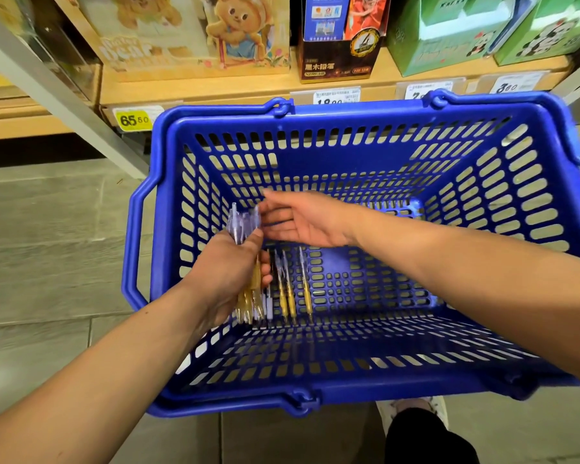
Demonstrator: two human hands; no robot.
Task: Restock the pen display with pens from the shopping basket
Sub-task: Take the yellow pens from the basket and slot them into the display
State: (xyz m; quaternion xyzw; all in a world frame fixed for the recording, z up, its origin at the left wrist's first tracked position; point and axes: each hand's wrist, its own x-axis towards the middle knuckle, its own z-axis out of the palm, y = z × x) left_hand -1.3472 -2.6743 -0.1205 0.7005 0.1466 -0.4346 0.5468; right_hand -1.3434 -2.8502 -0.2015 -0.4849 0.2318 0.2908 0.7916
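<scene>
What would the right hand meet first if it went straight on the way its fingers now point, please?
Most likely the clear cap ends of the pen bundle that the left hand grips: the right hand points left and is close beside them, though depth is unclear.

1. Here's the shopping basket [349, 393], right in front of the shelf [215, 88], with boxes [195, 31] lined up on the shelf behind it.
2. Price tags [337, 95] run along the shelf's front edge, just behind the basket's far rim.
3. Inside, on the left, the left hand [228, 272] holds a bundle of pens [243, 222].
4. The right hand [302, 219] is just right of the bundle's tops.
5. Loose pens [292, 289] lie on the basket's bottom, just right of the left hand.
</scene>
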